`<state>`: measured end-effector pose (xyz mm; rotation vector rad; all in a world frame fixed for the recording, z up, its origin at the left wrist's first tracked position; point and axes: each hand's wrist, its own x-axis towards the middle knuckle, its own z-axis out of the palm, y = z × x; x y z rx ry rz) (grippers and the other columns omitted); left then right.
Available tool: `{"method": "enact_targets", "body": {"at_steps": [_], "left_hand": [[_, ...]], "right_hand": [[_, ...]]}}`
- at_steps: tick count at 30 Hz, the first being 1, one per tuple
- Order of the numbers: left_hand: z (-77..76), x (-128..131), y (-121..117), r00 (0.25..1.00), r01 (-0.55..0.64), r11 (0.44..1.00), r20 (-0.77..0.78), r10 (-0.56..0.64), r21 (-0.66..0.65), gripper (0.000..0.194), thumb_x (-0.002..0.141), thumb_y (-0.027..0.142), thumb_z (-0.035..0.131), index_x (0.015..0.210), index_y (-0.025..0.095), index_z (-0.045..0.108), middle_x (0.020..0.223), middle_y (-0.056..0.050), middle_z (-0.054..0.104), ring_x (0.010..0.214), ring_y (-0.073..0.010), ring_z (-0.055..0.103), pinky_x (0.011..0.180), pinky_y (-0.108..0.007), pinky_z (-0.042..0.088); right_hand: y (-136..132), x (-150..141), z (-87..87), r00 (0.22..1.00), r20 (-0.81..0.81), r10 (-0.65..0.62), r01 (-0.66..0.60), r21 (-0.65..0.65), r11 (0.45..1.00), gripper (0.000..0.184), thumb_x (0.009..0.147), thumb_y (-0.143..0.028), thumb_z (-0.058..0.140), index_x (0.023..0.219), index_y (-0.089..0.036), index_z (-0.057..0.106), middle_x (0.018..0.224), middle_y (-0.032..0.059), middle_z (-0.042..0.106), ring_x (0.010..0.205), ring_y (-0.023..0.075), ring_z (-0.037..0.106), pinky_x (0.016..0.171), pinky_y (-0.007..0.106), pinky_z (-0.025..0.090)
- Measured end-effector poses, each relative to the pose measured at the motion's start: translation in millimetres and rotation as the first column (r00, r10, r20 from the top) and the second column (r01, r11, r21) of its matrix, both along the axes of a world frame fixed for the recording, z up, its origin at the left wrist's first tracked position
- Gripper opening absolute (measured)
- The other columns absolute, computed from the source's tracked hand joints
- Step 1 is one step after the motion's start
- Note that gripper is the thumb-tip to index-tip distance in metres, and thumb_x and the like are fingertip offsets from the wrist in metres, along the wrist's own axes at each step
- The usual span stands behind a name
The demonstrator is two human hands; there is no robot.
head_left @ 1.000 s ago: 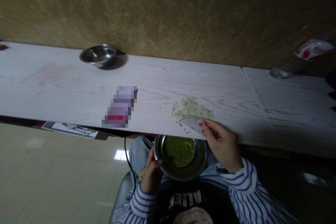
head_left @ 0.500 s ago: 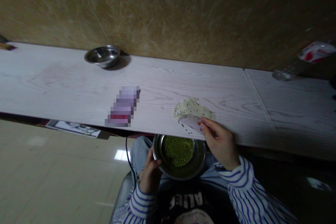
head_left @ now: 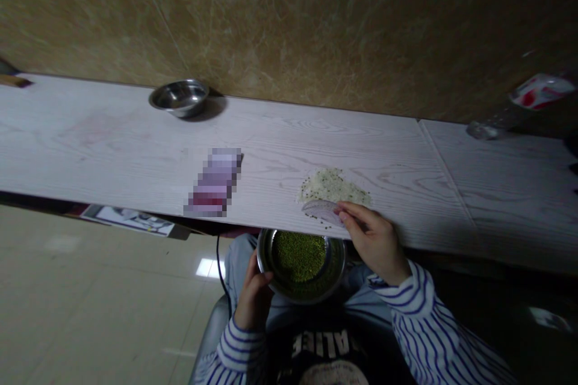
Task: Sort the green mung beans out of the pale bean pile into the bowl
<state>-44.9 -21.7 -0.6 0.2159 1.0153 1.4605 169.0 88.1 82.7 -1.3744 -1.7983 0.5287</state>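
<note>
My left hand (head_left: 255,298) grips the left rim of a metal bowl (head_left: 335,280), just below the table's front edge and above my lap. Green beans (head_left: 298,255), which look like mung beans, cover the bowl's bottom. Between the thumb and fingers of my right hand (head_left: 370,234) is a thin, clear plastic disc (head_left: 320,209), perhaps a lid. It stands tilted at the near side of a pile of white grains (head_left: 332,183), which look like rice with green beans mixed in. A few loose beans lie between the disc and the table edge.
A second metal bowl (head_left: 179,98) stands near the wall at the back left. A blurred-out purple flat object (head_left: 214,183) lies left of the pile. A clear bottle with a red and white label (head_left: 528,99) is at the far right of the white table (head_left: 271,132).
The bowl of beans and my left hand have shifted slightly left. My right hand has moved a little left with the plastic disc along the pile's near edge.
</note>
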Motion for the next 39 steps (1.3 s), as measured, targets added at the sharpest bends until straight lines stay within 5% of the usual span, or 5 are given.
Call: {"method": "enact_targets", "body": {"at_steps": [9, 22, 28, 34, 39], "left_hand": [[0.6, 3.0, 3.2, 1.000, 0.022, 0.999, -0.009, -0.022, 0.028, 0.049, 0.070, 0.021, 0.072, 0.119, 0.029, 0.075, 0.111, -0.003, 0.076, 0.109, -0.0317, 0.064, 0.083, -0.038, 0.052], [1.4, 10.5, -1.6, 0.997, 0.056, 0.998, 0.044, -0.055, -0.014, 0.056, 0.069, 0.020, 0.071, 0.124, 0.028, 0.071, 0.116, -0.004, 0.075, 0.121, -0.0352, 0.061, 0.099, -0.046, 0.049], [-10.8, 3.9, -8.8, 1.000, -0.005, 1.000, -0.010, 0.005, 0.022, 0.051, 0.068, 0.024, 0.071, 0.119, 0.028, 0.074, 0.121, -0.004, 0.075, 0.126, -0.0336, 0.057, 0.103, -0.041, 0.045], [-24.0, -4.8, -26.8, 0.999, 0.020, 0.996, -0.035, -0.024, -0.089, 0.054, 0.068, 0.021, 0.070, 0.121, 0.029, 0.071, 0.103, -0.002, 0.076, 0.101, -0.0332, 0.066, 0.081, -0.041, 0.052], [-26.7, -5.0, -32.4, 0.998, 0.032, 0.989, -0.058, -0.041, -0.147, 0.058, 0.069, 0.024, 0.071, 0.127, 0.028, 0.065, 0.099, -0.001, 0.074, 0.081, -0.0253, 0.064, 0.062, -0.033, 0.049]], "right_hand": [[1.1, -5.1, -0.2, 0.998, -0.050, 0.032, -0.035, -0.061, 0.998, 0.027, 0.092, -0.030, 0.060, 0.109, -0.020, 0.079, 0.102, 0.0089, 0.082, 0.090, 0.0219, 0.079, 0.083, 0.034, 0.064], [-15.3, -14.9, 6.3, 0.990, -0.053, 0.133, -0.139, -0.137, 0.981, 0.026, 0.092, -0.028, 0.060, 0.109, -0.023, 0.079, 0.098, 0.0079, 0.082, 0.085, 0.0211, 0.079, 0.084, 0.037, 0.065], [-21.5, 4.2, 8.6, 0.990, -0.141, -0.006, -0.008, -0.098, 0.995, 0.027, 0.090, -0.033, 0.065, 0.108, -0.019, 0.078, 0.097, 0.0096, 0.082, 0.085, 0.0228, 0.079, 0.083, 0.038, 0.066], [-19.9, 16.2, 8.1, 0.978, -0.191, -0.084, 0.064, -0.107, 0.992, 0.032, 0.088, -0.043, 0.069, 0.106, -0.018, 0.078, 0.094, 0.0110, 0.082, 0.085, 0.0258, 0.080, 0.080, 0.041, 0.067], [-22.0, 21.4, 9.5, 0.972, -0.197, -0.130, 0.111, -0.105, 0.988, 0.038, 0.087, -0.050, 0.069, 0.106, -0.018, 0.078, 0.093, 0.0116, 0.082, 0.080, 0.0254, 0.080, 0.078, 0.040, 0.067]]}}
